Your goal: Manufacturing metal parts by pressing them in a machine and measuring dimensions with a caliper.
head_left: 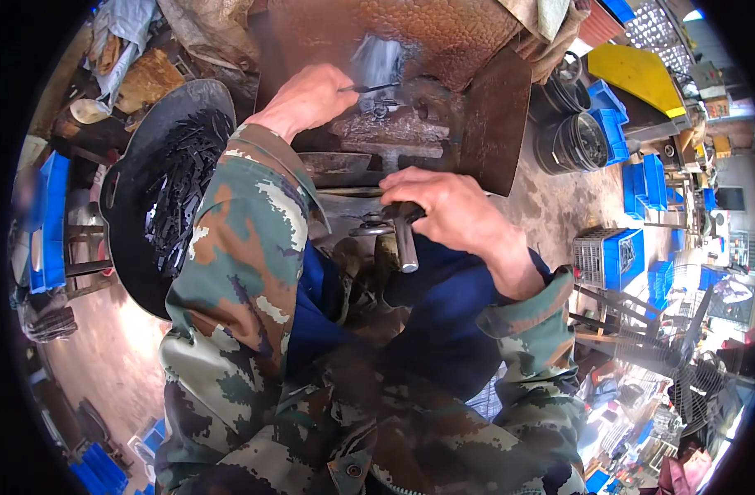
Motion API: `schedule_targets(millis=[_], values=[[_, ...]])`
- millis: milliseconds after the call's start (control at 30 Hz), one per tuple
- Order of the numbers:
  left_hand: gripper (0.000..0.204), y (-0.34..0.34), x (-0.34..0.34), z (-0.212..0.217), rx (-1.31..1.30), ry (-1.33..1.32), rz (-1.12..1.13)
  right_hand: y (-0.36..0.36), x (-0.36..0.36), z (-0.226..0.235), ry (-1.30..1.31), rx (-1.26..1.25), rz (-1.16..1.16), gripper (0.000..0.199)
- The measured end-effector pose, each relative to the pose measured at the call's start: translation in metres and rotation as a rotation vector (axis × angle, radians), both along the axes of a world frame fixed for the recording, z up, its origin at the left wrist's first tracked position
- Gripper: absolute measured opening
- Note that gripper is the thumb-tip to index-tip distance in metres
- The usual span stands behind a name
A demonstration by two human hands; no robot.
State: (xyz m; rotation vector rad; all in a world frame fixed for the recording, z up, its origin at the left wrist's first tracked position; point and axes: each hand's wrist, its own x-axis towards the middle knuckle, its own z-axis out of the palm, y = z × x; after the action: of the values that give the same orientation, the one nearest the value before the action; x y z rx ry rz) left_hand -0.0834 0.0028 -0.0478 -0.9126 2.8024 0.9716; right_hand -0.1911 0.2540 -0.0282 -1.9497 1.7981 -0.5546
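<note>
My left hand (pixel 310 101) reaches over the machine, closed in a pinch on a thin dark metal strip (pixel 371 87). The strip's free end points right, just below a whitish blurred spray (pixel 380 59). Under it lies the machine's wet, grimy metal bed (pixel 390 132). Nearer to me, my right hand (pixel 453 208) is curled over a metal lever (pixel 405 246), whose bright round bar sticks out below the fingers. A large black tub (pixel 134 256) stands left of my left arm, with many dark flat metal strips (pixel 183 181) heaped in it.
An upright metal guard plate (pixel 497 124) borders the machine's right side; a brown stained sheet (pixel 443 33) hangs behind. Black buckets (pixel 559 148), blue bins (pixel 625 256) and a yellow panel (pixel 633 78) stand right. A fan (pixel 699 388) is at lower right.
</note>
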Motion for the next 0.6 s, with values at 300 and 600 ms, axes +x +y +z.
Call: schedule_targets(millis=[300,600], values=[[0.021,-0.014,-0.005,-0.036,-0.089,0.3,0.004,-0.027,-0.021,0.033,-1.042,-0.272,-0.717,0.016],[0.024,0.03,-0.011,0.018,0.611,0.605,0.095,-0.06,-0.027,0.017,-1.325,-0.429,-0.79,0.025]])
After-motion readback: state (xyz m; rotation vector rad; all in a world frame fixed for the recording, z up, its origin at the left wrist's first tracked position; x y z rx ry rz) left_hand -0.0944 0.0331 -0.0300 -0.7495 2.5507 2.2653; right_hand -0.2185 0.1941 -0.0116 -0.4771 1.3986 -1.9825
